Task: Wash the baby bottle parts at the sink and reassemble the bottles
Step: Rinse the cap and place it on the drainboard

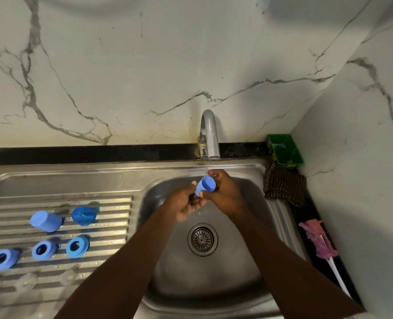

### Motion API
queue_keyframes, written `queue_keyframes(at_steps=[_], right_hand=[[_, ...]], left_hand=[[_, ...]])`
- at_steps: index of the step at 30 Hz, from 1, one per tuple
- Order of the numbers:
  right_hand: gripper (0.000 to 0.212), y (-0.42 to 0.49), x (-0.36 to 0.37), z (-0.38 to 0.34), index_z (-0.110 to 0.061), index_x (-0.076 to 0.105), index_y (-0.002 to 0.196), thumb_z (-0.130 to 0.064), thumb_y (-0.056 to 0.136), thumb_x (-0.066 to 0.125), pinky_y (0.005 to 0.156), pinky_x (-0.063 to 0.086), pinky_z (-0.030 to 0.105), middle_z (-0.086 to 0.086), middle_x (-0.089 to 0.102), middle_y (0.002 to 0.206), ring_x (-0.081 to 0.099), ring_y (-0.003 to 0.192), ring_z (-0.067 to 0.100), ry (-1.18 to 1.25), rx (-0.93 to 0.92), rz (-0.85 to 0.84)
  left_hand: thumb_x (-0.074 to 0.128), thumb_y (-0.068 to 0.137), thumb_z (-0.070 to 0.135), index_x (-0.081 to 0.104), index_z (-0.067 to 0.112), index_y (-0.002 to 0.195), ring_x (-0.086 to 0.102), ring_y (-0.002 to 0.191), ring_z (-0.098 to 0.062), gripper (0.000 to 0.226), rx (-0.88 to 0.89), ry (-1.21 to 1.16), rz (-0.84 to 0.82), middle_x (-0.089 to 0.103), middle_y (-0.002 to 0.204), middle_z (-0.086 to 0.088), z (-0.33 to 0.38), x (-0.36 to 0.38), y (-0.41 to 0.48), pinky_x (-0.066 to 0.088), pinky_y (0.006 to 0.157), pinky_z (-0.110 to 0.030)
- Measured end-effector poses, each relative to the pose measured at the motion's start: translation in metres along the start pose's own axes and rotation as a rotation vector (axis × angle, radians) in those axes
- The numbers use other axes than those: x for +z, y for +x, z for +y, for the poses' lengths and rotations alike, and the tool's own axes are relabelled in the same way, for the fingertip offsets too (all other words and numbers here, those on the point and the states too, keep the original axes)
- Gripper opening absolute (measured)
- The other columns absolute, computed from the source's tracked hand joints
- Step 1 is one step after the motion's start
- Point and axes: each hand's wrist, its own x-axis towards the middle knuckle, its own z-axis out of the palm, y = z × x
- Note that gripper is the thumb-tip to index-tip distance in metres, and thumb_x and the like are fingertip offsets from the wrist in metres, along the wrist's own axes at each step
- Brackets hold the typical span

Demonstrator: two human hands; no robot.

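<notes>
Both hands are over the sink (255, 229), under the tap (210, 134). A thin line of water (208, 166) runs down. The right hand (225, 194) has its fingers curled round a blue cap (205, 184), open side up. The left hand (184, 206) holds the cap's low end with curled fingers. On the ribbed drain board (112, 203) lie two more caps (45, 221) and three blue rings (44, 249).

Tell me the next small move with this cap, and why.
Probably nudge the blue cap toward the tap so its open mouth catches water: the thin stream seems to land on the right hand at the far rim, while the left hand holds its base.
</notes>
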Motion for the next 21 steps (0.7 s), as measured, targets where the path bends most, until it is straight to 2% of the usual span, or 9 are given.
queue_keyframes(at_steps=[2,5,7,10,13,15,17,19,21], right_hand=[[0.042,0.0,0.005,0.001,-0.016,0.066,0.109,-0.011,0.071,0.083,0.073,0.052,0.017,0.0,0.069,0.102,0.065,0.089,0.013,0.02,-0.005,0.053],[0.034,-0.001,0.009,-0.001,-0.016,0.066,0.107,-0.009,0.077,0.081,0.072,0.047,0.017,-0.005,0.069,0.097,0.063,0.083,0.004,0.069,0.004,0.047],[0.034,-0.002,0.007,-0.008,-0.019,0.065,0.109,-0.012,0.08,0.08,0.073,0.046,0.015,-0.01,0.068,0.096,0.062,0.084,0.0,0.082,-0.009,0.078],[0.034,-0.004,0.003,-0.019,-0.023,0.062,0.112,-0.016,0.083,0.078,0.073,0.044,0.005,-0.014,0.067,0.099,0.063,0.089,-0.003,0.081,-0.081,0.149],[0.033,-0.008,0.003,-0.021,-0.02,0.064,0.108,-0.016,0.079,0.08,0.068,0.041,0.006,-0.009,0.067,0.096,0.063,0.085,0.006,-0.083,-0.052,0.049],[0.033,-0.01,0.0,-0.021,-0.022,0.064,0.106,-0.014,0.078,0.081,0.07,0.043,0.009,-0.009,0.068,0.095,0.064,0.086,0.007,-0.042,-0.054,0.107],[0.036,-0.011,-0.006,-0.022,-0.028,0.063,0.105,-0.012,0.077,0.081,0.073,0.045,0.006,-0.014,0.068,0.096,0.064,0.088,-0.001,0.045,-0.095,0.183],[0.037,-0.012,-0.007,-0.03,-0.027,0.062,0.107,-0.011,0.078,0.08,0.073,0.043,0.003,-0.019,0.065,0.094,0.061,0.086,-0.005,0.017,-0.103,0.082],[0.035,-0.012,-0.005,-0.03,-0.023,0.065,0.106,-0.01,0.077,0.08,0.077,0.045,0.01,-0.017,0.064,0.091,0.06,0.082,-0.003,-0.075,-0.088,0.0]], left_hand=[[0.05,0.104,0.012,0.064,0.002,0.102,0.068,0.068,-0.018,0.017,-0.049,0.022,0.001,0.071,0.068,-0.008,0.0,0.003,0.0,0.058,0.08,-0.035],[0.056,0.1,0.008,0.066,0.005,0.108,0.068,0.067,-0.018,0.013,-0.02,0.165,0.052,0.071,0.083,-0.013,0.001,-0.002,0.002,0.06,0.069,-0.031],[0.06,0.098,0.007,0.068,0.006,0.109,0.064,0.066,-0.017,0.014,0.062,0.203,0.12,0.07,0.085,-0.013,0.007,-0.008,0.005,0.058,0.059,-0.026],[0.061,0.097,0.008,0.072,0.009,0.102,0.059,0.064,-0.016,0.013,0.228,0.261,0.218,0.07,0.082,-0.009,0.022,-0.012,0.007,0.049,0.052,-0.024],[0.064,0.095,0.01,0.073,0.012,0.092,0.059,0.066,-0.02,0.011,0.34,0.373,0.27,0.07,0.08,-0.011,0.036,-0.013,0.01,0.048,0.053,-0.025],[0.064,0.096,0.013,0.073,0.013,0.089,0.061,0.067,-0.02,0.012,0.387,0.498,0.262,0.073,0.083,-0.014,0.043,-0.011,0.014,0.051,0.059,-0.027],[0.066,0.095,0.017,0.074,0.013,0.087,0.064,0.07,-0.023,0.012,0.464,0.623,0.254,0.074,0.084,-0.014,0.052,-0.006,0.018,0.053,0.065,-0.032],[0.069,0.094,0.018,0.075,0.014,0.084,0.066,0.071,-0.025,0.012,0.569,0.705,0.242,0.073,0.08,-0.012,0.063,-0.003,0.021,0.055,0.069,-0.035],[0.069,0.094,0.019,0.076,0.013,0.094,0.069,0.076,-0.023,0.01,0.635,0.795,0.211,0.075,0.084,-0.009,0.07,0.001,0.023,0.057,0.075,-0.035]])
